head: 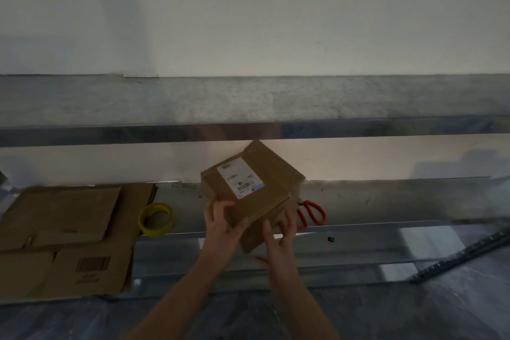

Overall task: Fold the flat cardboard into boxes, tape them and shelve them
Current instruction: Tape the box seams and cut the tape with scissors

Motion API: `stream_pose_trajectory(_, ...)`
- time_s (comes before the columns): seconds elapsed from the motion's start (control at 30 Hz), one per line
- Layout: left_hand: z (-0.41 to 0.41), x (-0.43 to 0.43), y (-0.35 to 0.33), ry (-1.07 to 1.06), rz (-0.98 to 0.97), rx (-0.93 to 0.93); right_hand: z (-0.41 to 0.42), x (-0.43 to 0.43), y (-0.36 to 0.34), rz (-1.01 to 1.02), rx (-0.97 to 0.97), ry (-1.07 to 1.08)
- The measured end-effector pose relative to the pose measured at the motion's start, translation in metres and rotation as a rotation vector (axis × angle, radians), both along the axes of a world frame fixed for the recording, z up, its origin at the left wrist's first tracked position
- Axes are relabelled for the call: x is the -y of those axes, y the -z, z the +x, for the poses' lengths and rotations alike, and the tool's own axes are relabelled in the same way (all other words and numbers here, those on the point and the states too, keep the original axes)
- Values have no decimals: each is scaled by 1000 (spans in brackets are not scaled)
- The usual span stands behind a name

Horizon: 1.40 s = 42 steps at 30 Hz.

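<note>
Two hands on the box [256, 188]: left hand [220, 225] gripping its near left corner, thumb and fingers curled round the edge; right hand [278, 240] pressed against the near side with straight, spread fingers, thumb held clear. Box tilted in the air, white label [240, 181] facing up, far corner just at the upper shelf [138, 134], above the lower shelf [386, 201]. Close behind on the right, red-handled scissors [311, 214], partly hidden. Off to the left on that shelf, yellow tape roll [156, 218], then stacked flat cardboard [63, 229].
</note>
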<state>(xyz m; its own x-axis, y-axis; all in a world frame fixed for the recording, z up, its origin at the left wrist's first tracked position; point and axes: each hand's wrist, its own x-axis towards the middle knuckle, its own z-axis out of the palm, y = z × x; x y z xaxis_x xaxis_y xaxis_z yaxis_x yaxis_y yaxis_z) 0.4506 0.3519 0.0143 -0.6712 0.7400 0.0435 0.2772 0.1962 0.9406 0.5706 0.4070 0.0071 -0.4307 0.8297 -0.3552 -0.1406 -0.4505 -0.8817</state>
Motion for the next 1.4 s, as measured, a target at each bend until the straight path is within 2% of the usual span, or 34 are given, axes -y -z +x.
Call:
stream_pose_trajectory(0.1,-3,7,14,-38,14,330,9,-14,15,-82,31,47)
stream_pose_trajectory(0.13,-4,10,19,-22,3,358,11,-19,20,-114,63,32)
stream_pose_trajectory(0.23,-7,18,28,109,-156,131,17,-32,38,-221,125,-60)
stream_pose_trajectory(0.3,-6,20,30,162,-232,-25,19,-41,48,-306,67,-64)
stream_pose_trajectory(0.43,-5,13,29,174,-305,-194,12,-48,63,-420,46,-55)
stream_pose_trajectory(0.53,-6,5,24,236,-374,-228,4,-46,74,-524,73,-28)
stream_pose_trajectory(0.63,-9,2,20,174,-371,-192,1,-44,82,-546,1,-15)
stream_pose_trajectory(0.73,-17,3,18,187,-423,-331,5,-39,85,-483,-28,-36)
stream_pose_trajectory(0.8,-23,5,14,218,-387,-378,8,-35,81,-383,-9,-44)
stream_pose_trajectory(0.93,-25,5,8,337,-228,-289,11,-37,60,-60,-16,3)
stream_pose_trajectory(1.07,-19,-2,4,183,-116,-115,17,-51,41,341,65,-6)
stream_pose_trajectory(1.2,-17,-2,15,120,-223,-16,22,-56,45,456,276,-156)
stream_pose_trajectory(1.33,-14,10,33,254,-291,71,21,-53,55,449,390,-203)
stream_pose_trajectory(1.37,-18,14,37,300,-326,26,19,-55,56,471,397,-212)
stream_pose_trajectory(1.4,-25,17,41,340,-390,-99,18,-58,57,492,389,-228)
